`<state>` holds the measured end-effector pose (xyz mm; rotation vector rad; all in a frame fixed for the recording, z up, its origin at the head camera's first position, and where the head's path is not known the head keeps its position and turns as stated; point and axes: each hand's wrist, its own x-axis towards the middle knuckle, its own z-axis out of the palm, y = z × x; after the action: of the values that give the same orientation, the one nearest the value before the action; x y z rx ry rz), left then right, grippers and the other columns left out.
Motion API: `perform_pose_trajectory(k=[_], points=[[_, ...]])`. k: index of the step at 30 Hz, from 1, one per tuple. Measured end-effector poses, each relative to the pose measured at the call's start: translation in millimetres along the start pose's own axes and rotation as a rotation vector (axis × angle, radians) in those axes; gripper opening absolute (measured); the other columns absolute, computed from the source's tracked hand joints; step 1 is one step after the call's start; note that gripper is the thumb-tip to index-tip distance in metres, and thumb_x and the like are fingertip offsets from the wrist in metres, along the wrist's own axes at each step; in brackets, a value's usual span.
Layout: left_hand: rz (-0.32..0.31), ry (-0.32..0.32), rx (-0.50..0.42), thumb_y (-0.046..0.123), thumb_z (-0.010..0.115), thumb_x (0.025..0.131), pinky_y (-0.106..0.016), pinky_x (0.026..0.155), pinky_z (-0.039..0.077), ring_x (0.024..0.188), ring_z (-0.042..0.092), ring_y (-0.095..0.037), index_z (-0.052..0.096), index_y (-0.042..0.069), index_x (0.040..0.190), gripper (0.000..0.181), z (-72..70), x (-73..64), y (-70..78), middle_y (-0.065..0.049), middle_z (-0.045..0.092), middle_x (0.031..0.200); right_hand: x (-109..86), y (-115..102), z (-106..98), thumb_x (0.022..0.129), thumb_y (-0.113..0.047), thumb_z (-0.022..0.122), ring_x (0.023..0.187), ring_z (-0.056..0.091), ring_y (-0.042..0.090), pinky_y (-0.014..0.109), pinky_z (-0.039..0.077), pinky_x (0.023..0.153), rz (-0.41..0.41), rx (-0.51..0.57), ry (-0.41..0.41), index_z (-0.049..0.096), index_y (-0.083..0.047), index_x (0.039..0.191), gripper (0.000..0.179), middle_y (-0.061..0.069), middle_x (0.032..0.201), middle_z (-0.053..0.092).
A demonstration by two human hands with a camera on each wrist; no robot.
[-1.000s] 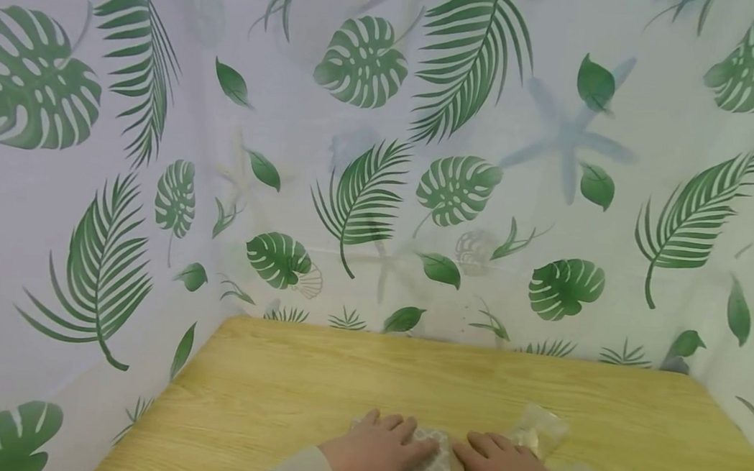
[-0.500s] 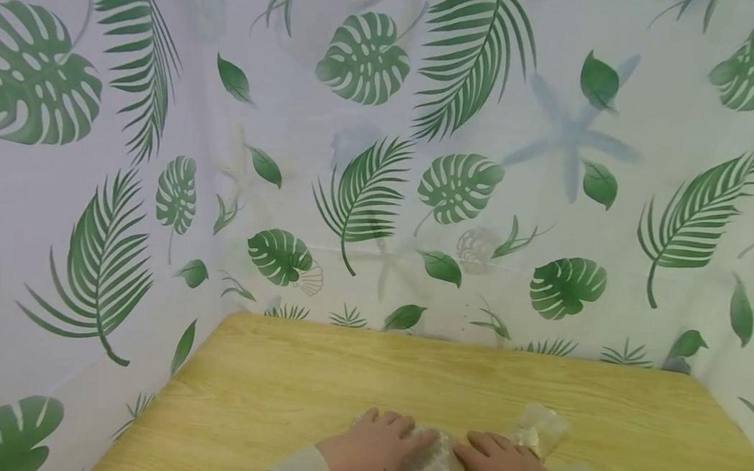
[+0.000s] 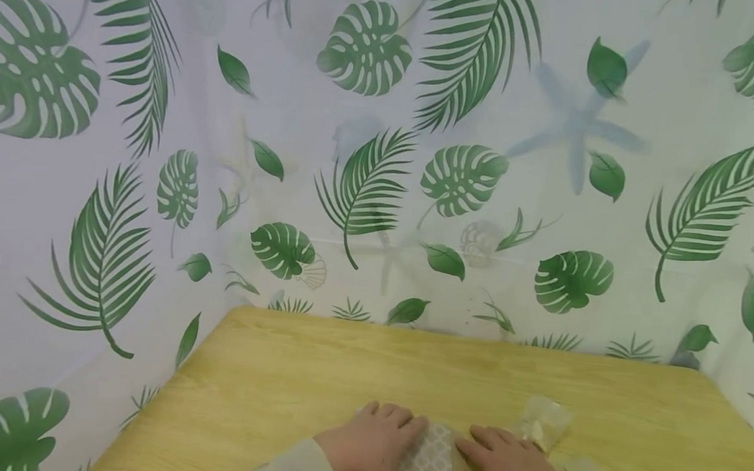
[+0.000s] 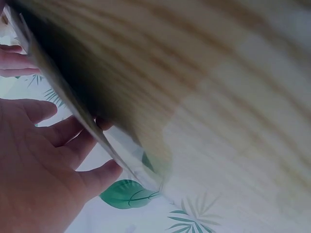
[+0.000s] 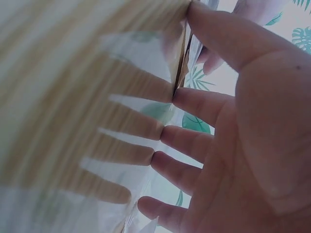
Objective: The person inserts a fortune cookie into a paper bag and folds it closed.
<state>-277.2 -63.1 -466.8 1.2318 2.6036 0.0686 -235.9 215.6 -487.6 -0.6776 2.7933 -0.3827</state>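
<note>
Pressing patterned sheet [image 3: 429, 466] on table [image 3: 317, 361], bottom centre of frame | left hand [image 3: 371, 444] on sheet, right hand [image 3: 508, 463] at its right side; fingers of both extended, apart | judged partway: sheet laid out, edge not yet flat in left wrist view | clear packets [image 3: 544, 421], lower right, crowd right hand; nothing else blocking

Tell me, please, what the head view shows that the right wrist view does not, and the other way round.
Only the head view shows the sleeve on the left arm and the lattice pattern of the sheet.
Only the right wrist view shows the palm of the right hand, with its fingers mirrored in the table.
Both share the right hand, the table and the leaf-print curtain.
</note>
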Motion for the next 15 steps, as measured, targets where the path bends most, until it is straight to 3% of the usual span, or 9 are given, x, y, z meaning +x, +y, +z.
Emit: perform_pose_trajectory(k=[11,15], points=[[0.008,0.004,-0.001,0.09,0.053,0.076,-0.049,0.116,0.03,0.143,0.034,-0.016,0.02,0.03,0.163,0.11,1.3,-2.0,-1.2,0.007,0.035,0.156,-2.0,-3.7,-0.1,0.075,-0.086,0.058,0.134,0.044,0.042,0.075,0.035,0.096,0.014,0.011,0.004,0.055,-0.017,0.147,0.099,0.014,0.147,0.05],[0.017,0.009,-0.011,0.089,0.053,0.076,-0.048,0.115,0.031,0.143,0.034,-0.015,0.02,0.032,0.162,0.108,-0.2,-0.6,-0.9,0.008,0.035,0.156,-2.6,-3.5,-2.3,0.081,-0.079,0.06,0.134,0.044,0.043,0.075,0.034,0.098,0.016,0.029,0.008,0.056,-0.016,0.146,0.091,0.014,0.147,0.05]])
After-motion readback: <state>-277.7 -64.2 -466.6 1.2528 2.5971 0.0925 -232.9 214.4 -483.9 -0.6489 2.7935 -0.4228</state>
